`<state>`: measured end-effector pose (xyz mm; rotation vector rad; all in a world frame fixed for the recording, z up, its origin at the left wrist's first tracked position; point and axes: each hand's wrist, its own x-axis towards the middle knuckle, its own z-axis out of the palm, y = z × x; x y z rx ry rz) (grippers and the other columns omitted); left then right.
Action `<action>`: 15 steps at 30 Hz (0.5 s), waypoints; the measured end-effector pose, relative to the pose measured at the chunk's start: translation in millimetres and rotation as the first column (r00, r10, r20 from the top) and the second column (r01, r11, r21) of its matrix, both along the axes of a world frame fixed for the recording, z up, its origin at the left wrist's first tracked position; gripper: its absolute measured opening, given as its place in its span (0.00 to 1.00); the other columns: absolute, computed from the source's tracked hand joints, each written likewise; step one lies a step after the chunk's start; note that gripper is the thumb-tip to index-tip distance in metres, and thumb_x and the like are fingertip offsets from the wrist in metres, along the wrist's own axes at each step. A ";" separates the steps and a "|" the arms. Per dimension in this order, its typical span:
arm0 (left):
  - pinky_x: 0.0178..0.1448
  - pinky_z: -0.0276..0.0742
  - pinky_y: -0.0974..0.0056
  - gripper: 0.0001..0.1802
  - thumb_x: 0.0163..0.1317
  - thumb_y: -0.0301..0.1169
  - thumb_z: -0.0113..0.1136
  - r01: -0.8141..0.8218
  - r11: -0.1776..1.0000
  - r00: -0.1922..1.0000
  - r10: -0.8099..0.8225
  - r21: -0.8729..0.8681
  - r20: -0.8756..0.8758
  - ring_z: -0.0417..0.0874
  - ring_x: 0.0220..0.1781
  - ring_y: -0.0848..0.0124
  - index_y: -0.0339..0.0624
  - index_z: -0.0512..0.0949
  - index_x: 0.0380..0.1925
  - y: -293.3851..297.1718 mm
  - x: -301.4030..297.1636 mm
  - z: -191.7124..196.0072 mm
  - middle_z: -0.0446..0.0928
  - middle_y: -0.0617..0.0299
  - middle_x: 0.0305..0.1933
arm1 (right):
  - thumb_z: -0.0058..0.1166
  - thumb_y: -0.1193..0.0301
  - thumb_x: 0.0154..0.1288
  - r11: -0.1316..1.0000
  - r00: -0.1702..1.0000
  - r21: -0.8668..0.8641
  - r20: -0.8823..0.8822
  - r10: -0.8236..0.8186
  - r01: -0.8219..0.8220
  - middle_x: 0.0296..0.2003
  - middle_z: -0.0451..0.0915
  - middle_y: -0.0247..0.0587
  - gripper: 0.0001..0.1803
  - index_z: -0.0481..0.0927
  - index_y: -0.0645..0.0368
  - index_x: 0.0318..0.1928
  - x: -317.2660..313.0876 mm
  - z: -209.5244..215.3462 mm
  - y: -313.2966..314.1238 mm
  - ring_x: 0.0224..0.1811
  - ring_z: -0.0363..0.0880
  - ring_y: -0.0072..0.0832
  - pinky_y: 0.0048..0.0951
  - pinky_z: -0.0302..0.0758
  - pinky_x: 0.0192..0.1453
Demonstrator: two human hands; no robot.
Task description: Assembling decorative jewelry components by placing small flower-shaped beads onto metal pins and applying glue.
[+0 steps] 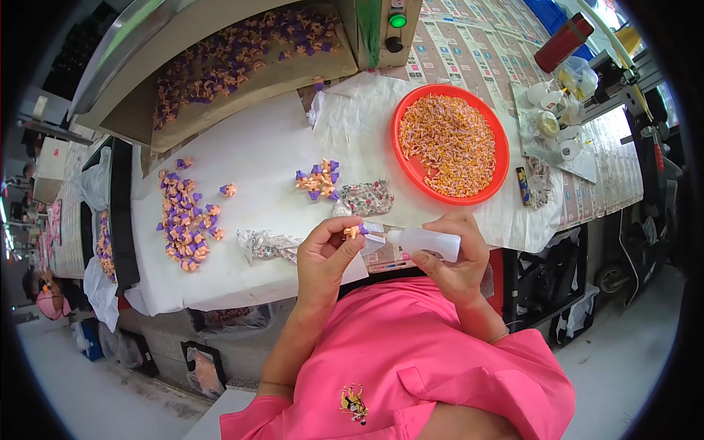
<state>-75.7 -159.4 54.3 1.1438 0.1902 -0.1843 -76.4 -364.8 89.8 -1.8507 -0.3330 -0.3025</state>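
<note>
My left hand [325,253] pinches a tiny peach-and-purple plastic figure part [355,232] between thumb and fingertips. In my right hand [463,265] is a white squeeze bottle [434,242], held on its side. Its thin nozzle points left at the small part; whether the tip touches it, I cannot tell. Just beyond my hands lie a flower-patterned cloth bundle [369,196] and a small cluster of similar parts [320,180]. A larger pile of such parts [187,224] spreads over the left of the white paper. Another patterned cloth [268,246] lies left of my left hand.
A round red tray [504,158] full of small orange, white and pink pieces stands at the right. Behind, a metal machine [242,99] has many peach-and-purple parts on its belt and a lit green button [397,20]. White bottles [569,147] and a lighter [523,186] lie farther right.
</note>
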 end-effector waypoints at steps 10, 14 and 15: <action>0.51 0.77 0.71 0.16 0.60 0.21 0.62 0.013 1.000 1.000 -0.013 -0.017 -0.020 0.79 0.42 0.76 0.32 0.75 0.49 -8.3 0.0 -6.8 0.79 0.60 0.43 | 0.72 0.71 0.50 1.000 0.999 0.004 -0.030 -0.018 0.018 0.35 0.73 0.39 0.20 0.79 0.63 0.43 2.1 -7.5 -5.5 0.37 0.72 0.27 0.25 0.69 0.40; 0.51 0.76 0.71 0.16 0.60 0.21 0.61 0.012 1.000 1.000 -0.012 -0.019 -0.029 0.79 0.42 0.76 0.32 0.75 0.49 -10.8 -0.2 -6.9 0.78 0.59 0.43 | 0.72 0.71 0.50 1.000 0.999 0.011 -0.045 -0.017 0.018 0.35 0.73 0.39 0.20 0.79 0.63 0.42 2.9 -10.6 -7.4 0.37 0.72 0.26 0.25 0.69 0.40; 0.51 0.76 0.71 0.16 0.60 0.21 0.61 0.013 1.000 0.999 -0.013 -0.020 -0.030 0.79 0.42 0.76 0.32 0.75 0.49 -11.2 -0.2 -7.4 0.78 0.59 0.43 | 0.71 0.71 0.50 1.000 0.999 0.014 -0.047 -0.012 0.013 0.35 0.73 0.39 0.20 0.79 0.63 0.42 3.0 -11.1 -7.9 0.37 0.72 0.26 0.24 0.69 0.40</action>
